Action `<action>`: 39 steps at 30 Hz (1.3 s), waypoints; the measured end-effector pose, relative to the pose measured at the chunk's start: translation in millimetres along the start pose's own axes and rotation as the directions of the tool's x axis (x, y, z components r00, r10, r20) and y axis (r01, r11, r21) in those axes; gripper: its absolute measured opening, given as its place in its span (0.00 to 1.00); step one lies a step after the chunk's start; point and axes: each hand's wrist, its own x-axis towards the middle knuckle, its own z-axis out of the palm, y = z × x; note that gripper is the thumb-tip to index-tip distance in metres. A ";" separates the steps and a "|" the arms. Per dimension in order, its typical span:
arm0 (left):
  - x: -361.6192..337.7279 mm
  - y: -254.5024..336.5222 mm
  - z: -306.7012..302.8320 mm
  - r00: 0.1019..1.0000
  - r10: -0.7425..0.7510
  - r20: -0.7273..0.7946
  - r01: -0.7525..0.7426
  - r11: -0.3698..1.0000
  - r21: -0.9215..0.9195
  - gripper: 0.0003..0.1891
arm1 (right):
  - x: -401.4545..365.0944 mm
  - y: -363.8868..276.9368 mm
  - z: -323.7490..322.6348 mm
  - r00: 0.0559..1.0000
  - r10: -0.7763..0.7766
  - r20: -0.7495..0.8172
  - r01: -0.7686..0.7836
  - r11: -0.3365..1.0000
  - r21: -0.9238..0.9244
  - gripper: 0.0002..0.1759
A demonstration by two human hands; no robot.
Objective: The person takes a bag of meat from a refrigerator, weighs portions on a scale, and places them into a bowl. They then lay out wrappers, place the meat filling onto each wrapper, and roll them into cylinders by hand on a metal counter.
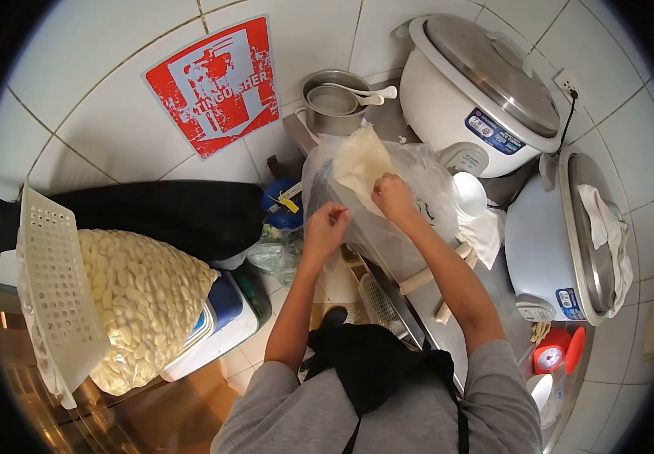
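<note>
A large clear plastic bag (421, 170) lies on the steel counter in front of me, with a cream-coloured, sheet-like bundle (363, 163) at its upper part. My right hand (393, 198) is closed at the lower right edge of that bundle, gripping the plastic. Lower and to the left, my left hand (327, 227) is held in a pinch in front of the bag's near edge. What its fingertips hold, if anything, is too small to make out.
Rice cookers (478, 94) (550, 234) and nested pots (334, 98) stand around the counter (436, 295). White bowls (469, 195), a cloth (486, 236) and a red scale (551, 354) lie to the right. Left are a big bag of peeled garlic (141, 295) and a white basket (62, 280).
</note>
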 end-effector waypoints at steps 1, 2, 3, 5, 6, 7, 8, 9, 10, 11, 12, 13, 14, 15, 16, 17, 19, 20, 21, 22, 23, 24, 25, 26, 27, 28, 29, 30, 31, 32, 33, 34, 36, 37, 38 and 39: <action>3.4 -1.1 0.7 1.000 0.012 -0.018 -0.012 1.000 -0.006 0.11 | -3.1 0.4 -6.4 0.999 -0.047 0.011 0.047 0.997 0.053 0.05; 7.4 -1.9 2.1 0.999 0.025 -0.032 -0.025 1.000 -0.011 0.11 | -4.8 0.7 -11.1 0.996 -0.092 0.019 0.089 0.990 0.107 0.04; 12.2 -2.3 3.6 0.999 0.028 -0.025 -0.029 1.000 -0.012 0.11 | -3.8 2.6 -9.0 0.996 -0.085 0.016 0.082 0.991 0.105 0.04; 22.7 -4.8 5.6 0.998 0.043 -0.037 -0.043 0.999 0.011 0.11 | -0.3 6.8 0.4 0.988 -0.129 -0.088 0.135 0.988 0.077 0.04; 28.2 -6.4 5.5 0.998 0.046 -0.032 -0.045 0.999 0.013 0.11 | 2.7 11.4 3.0 0.988 -0.123 -0.091 0.130 0.988 0.078 0.04; 32.9 -6.8 5.2 0.998 0.053 -0.033 -0.053 0.998 0.017 0.11 | 5.7 14.9 0.8 0.996 -0.037 -0.083 0.055 0.975 0.214 0.07; 36.5 -6.8 6.0 0.998 0.061 -0.032 -0.060 0.998 0.022 0.11 | 7.9 19.2 -1.9 0.997 0.048 -0.065 -0.022 0.938 0.345 0.09; 39.6 -6.4 7.5 0.998 0.065 -0.026 -0.064 0.998 0.022 0.11 | 10.0 25.6 -6.6 0.996 0.054 -0.068 -0.027 0.938 0.346 0.09; 42.3 -0.4 7.6 0.996 0.089 -0.014 -0.089 0.996 0.013 0.12 | 11.8 28.1 -20.7 0.987 0.155 0.049 -0.159 0.857 0.490 0.10; 45.1 2.7 8.9 0.994 0.112 -0.002 -0.112 0.994 0.004 0.12 | 12.8 31.4 -32.9 0.956 0.232 0.179 -0.293 0.740 0.606 0.11; 48.0 6.0 11.3 0.994 0.114 0.004 -0.114 0.994 0.004 0.12 | 12.6 34.4 -42.7 0.955 0.238 0.178 -0.297 0.738 0.606 0.11; 52.6 9.5 14.7 0.994 0.092 0.066 -0.088 0.994 -0.063 0.13 | 13.1 38.1 -51.4 0.936 0.248 0.251 -0.352 0.606 0.713 0.12; 57.3 13.4 18.2 0.989 0.076 0.128 -0.059 0.990 -0.127 0.13 | 14.4 40.1 -59.0 0.915 0.243 0.322 -0.401 0.457 0.794 0.12; 61.2 17.5 22.0 0.988 0.079 0.131 -0.063 0.990 -0.127 0.13 | 15.5 40.7 -65.3 0.915 0.247 0.318 -0.399 0.456 0.795 0.12; 63.9 26.6 24.8 0.984 0.061 0.167 -0.025 0.978 -0.208 0.14 | 16.2 41.3 -71.5 0.919 0.239 0.313 -0.384 0.358 0.851 0.12; 64.9 35.6 28.1 0.978 0.045 0.206 0.016 0.958 -0.285 0.15 | 17.0 41.9 -77.7 0.923 0.233 0.307 -0.363 0.255 0.896 0.13; 63.3 54.7 34.9 0.977 0.144 0.155 -0.105 0.965 -0.239 0.15 | 18.9 42.6 -87.6 0.924 0.220 0.313 -0.356 0.199 0.913 0.13; 62.0 60.7 38.9 0.966 0.239 0.101 -0.218 0.958 -0.186 0.15 | 19.5 42.5 -91.0 0.925 0.199 0.322 -0.353 0.144 0.924 0.13; 62.4 62.6 44.0 0.965 0.240 0.108 -0.218 0.958 -0.186 0.15 | 20.5 41.6 -93.6 0.924 0.205 0.321 -0.353 0.141 0.925 0.13; 64.1 62.9 49.1 0.959 0.267 0.094 -0.247 0.951 -0.188 0.14 | 22.3 40.1 -95.4 0.923 0.215 0.319 -0.353 0.143 0.925 0.12; 65.5 62.5 52.1 0.952 0.295 0.078 -0.276 0.942 -0.189 0.14 | 23.8 37.9 -96.6 0.922 0.223 0.315 -0.352 0.147 0.925 0.12; 67.0 61.8 53.5 0.951 0.299 0.081 -0.279 0.941 -0.189 0.14 | 25.2 35.6 -98.0 0.923 0.227 0.312 -0.348 0.146 0.926 0.12; 69.4 61.2 54.8 0.955 0.282 0.089 -0.260 0.944 -0.205 0.13 | 27.0 33.7 -99.5 0.923 0.236 0.303 -0.342 0.148 0.928 0.11; 71.0 60.1 56.1 0.959 0.264 0.100 -0.238 0.946 -0.220 0.12 | 27.6 32.1 -100.5 0.923 0.247 0.296 -0.338 0.148 0.929 0.11; 73.0 58.4 56.6 0.958 0.266 0.107 -0.238 0.946 -0.220 0.12 | 28.4 30.8 -101.5 0.921 0.254 0.294 -0.337 0.144 0.930 0.11; 75.9 57.9 55.8 0.969 0.223 0.109 -0.195 0.955 -0.224 0.11 | 29.4 29.9 -102.8 0.925 0.261 0.277 -0.321 0.146 0.936 0.12; 78.8 57.6 55.0 0.978 0.180 0.110 -0.151 0.962 -0.228 0.10 | 28.8 30.4 -103.8 0.928 0.268 0.260 -0.306 0.149 0.940 0.12; 82.1 57.5 53.9 0.976 0.183 0.118 -0.152 0.962 -0.228 0.10 | 26.6 32.3 -104.8 0.926 0.275 0.257 -0.305 0.146 0.941 0.12; 85.6 58.1 52.0 0.979 0.118 0.167 -0.064 0.952 -0.300 0.10 | 23.4 35.2 -104.6 0.938 0.267 0.222 -0.282 0.213 0.935 0.13; 88.6 59.1 50.5 0.975 0.057 0.217 0.027 0.930 -0.365 0.10 | 20.3 37.5 -105.0 0.949 0.254 0.187 -0.257 0.281 0.925 0.14; 90.7 59.9 49.3 0.974 0.060 0.219 0.025 0.931 -0.365 0.10 | 14.0 40.2 -103.7 0.949 0.256 0.184 -0.255 0.281 0.925 0.14; 91.9 61.2 48.2 0.970 0.019 0.244 0.086 0.907 -0.412 0.09 | 3.6 43.8 -99.9 0.941 0.255 0.222 -0.309 0.387 0.869 0.15; 94.7 63.0 49.8 0.961 -0.020 0.275 0.149 0.877 -0.456 0.09 | -16.0 40.1 -94.2 0.930 0.261 0.260 -0.359 0.486 0.797 0.16; 97.1 63.7 51.9 0.960 -0.027 0.279 0.156 0.877 -0.454 0.09 | -26.1 32.4 -90.4 0.956 0.239 0.171 -0.288 0.648 0.705 0.16; 98.4 65.7 53.9 0.958 -0.034 0.285 0.166 0.877 -0.451 0.10 | -34.0 26.2 -86.6 0.976 0.201 0.089 -0.214 0.784 0.583 0.17; 99.6 68.2 56.9 0.956 -0.036 0.293 0.170 0.878 -0.447 0.10 | -37.7 28.8 -67.0 0.976 0.212 -0.054 -0.137 0.787 0.601 0.14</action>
